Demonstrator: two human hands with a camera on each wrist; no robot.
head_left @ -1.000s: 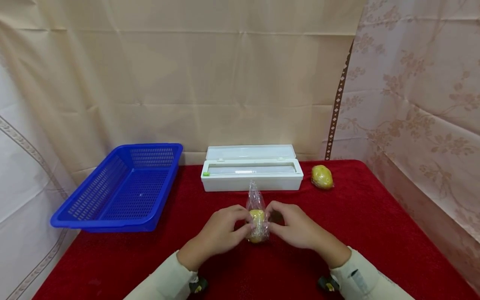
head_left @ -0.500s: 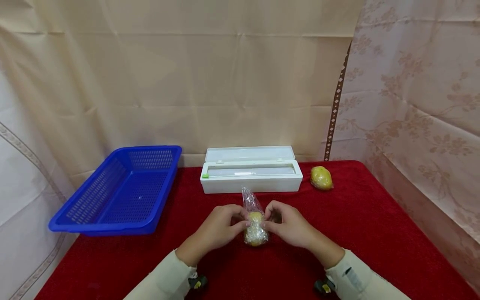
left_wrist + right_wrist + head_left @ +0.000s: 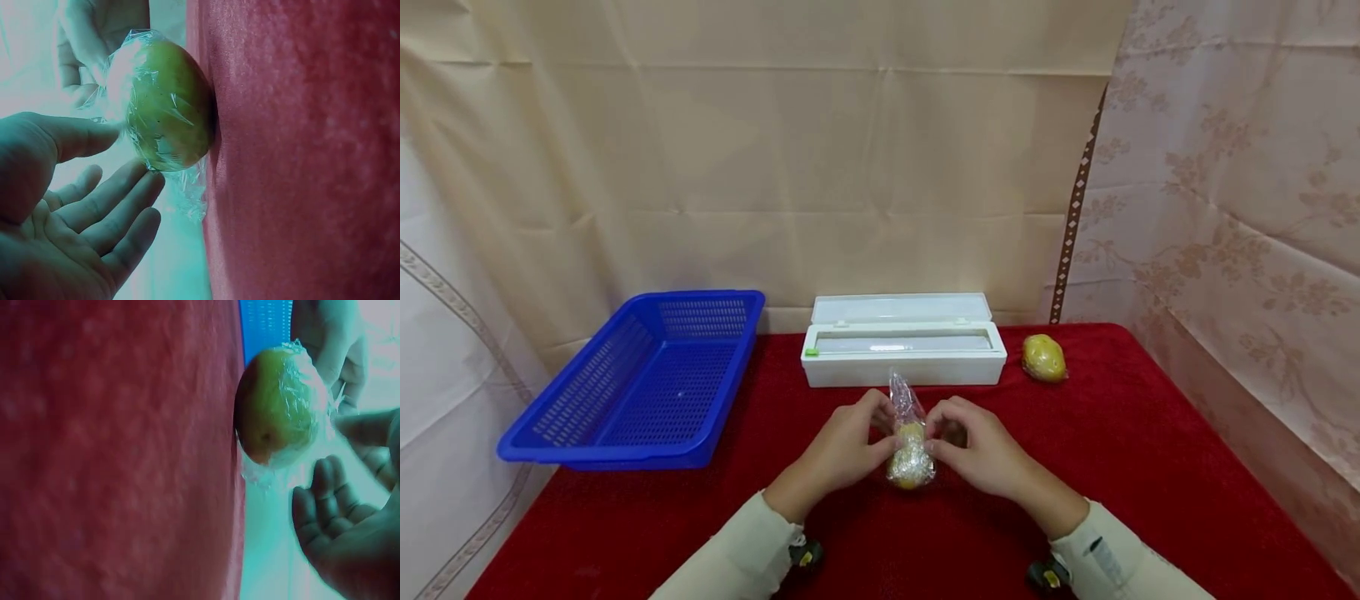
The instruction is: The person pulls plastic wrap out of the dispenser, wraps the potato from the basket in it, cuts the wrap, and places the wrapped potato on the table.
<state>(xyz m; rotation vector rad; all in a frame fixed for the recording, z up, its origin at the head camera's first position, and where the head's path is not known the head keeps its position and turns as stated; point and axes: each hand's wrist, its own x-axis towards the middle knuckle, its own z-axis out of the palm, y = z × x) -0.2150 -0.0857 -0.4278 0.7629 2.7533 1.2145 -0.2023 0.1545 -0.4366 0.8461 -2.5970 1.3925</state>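
A yellow-green potato (image 3: 909, 467), wrapped in crinkled cling film, rests on the red cloth between the two hands. A twisted tail of film (image 3: 904, 400) points away from the person. The left hand (image 3: 850, 437) touches the wrapped potato; in the left wrist view its straight thumb meets the film, while spread fingertips (image 3: 150, 172) lie against the potato's side. From the other side, the right hand (image 3: 977, 446) has its thumb on the film. Its relaxed fingers (image 3: 322, 481) stand a little apart from the potato in the right wrist view.
Behind the hands is a white cling film box (image 3: 902, 367), lid up and roll showing. A second wrapped potato (image 3: 1043, 358) lies to its right. At the left stands a blue plastic basket (image 3: 730, 392). Curtains hang behind the red-covered table (image 3: 1150, 467).
The film tail has dropped slightly and changed its tilt. The left index finger has risen away from the potato's side toward the tail. Both hands have stayed beside the potato.
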